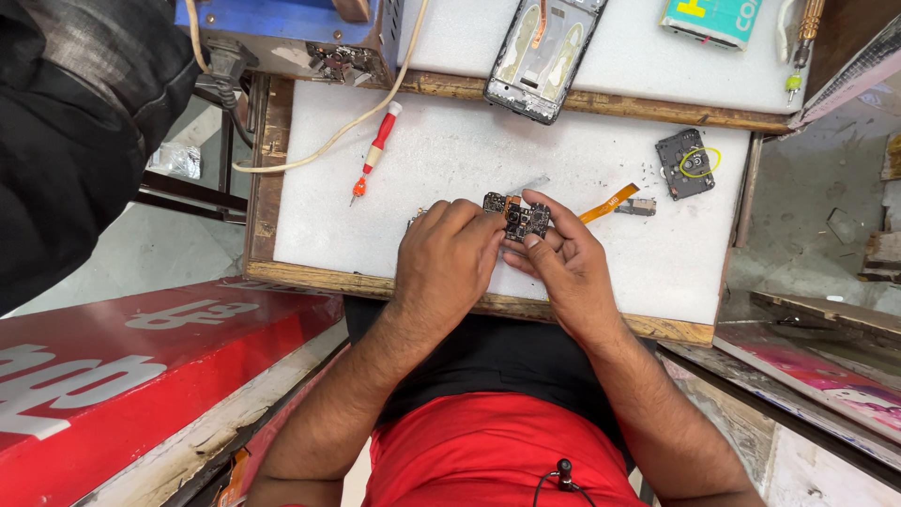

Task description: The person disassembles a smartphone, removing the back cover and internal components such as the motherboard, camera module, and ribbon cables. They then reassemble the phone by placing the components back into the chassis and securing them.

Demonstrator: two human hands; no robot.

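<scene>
Pinching a small dark circuit board (518, 218) between them, left hand (446, 268) and right hand (566, 268) each keep a closed grip on it above the white worktop (450, 160); an orange flex cable (608, 203) and red screwdriver (375, 152) lie nearby.

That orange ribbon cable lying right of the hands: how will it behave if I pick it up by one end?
The orange ribbon cable looks thin and flat, so it will probably flop and bend. It seems very light and may slide on the white mat. The small connector piece at its end probably dangles, and creasing could damage it.
</scene>
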